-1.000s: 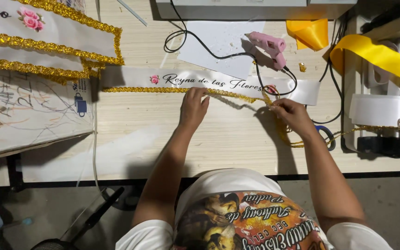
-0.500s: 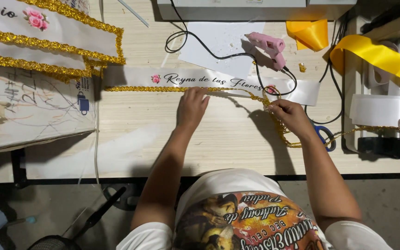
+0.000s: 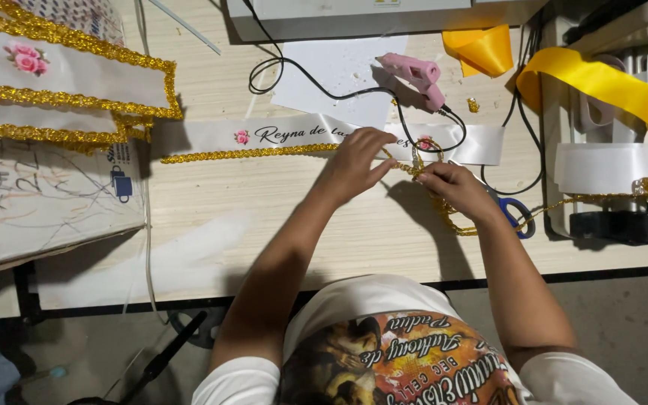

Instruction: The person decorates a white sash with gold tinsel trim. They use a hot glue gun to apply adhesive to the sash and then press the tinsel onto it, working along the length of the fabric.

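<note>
Since a second ago, left hand [image 3: 354, 161] shifted rightward along the white sash [image 3: 294, 135], now covering the middle of its dark lettering; right hand [image 3: 451, 187] drawn in closer, the two now near one another with only a short gap between them. Gold braid trim [image 3: 249, 154] laid along the sash's lower edge, from its left end up to the left hand. Left fingers curled down, pinching the trim against the sash edge. Right fingers closed around the loose run of the same trim, lifted slightly off the wooden table [image 3: 211, 217]; beyond that hand, trailing in loops toward the table's right edge.

Sash stretched flat across the middle of the table, a small pink rose at its left end, its right end just beneath the pink glue gun [image 3: 414, 75]. Glue gun lying near the table's far edge on a white sheet [image 3: 331, 75], black cord curling around to the sash's right end. Blue-handled scissors [image 3: 515, 214] partly hidden just behind the right wrist. Finished gold-trimmed sashes [image 3: 54, 82] piled at the far left corner. Yellow ribbon [image 3: 609, 86] draped over the rack at the right edge.
</note>
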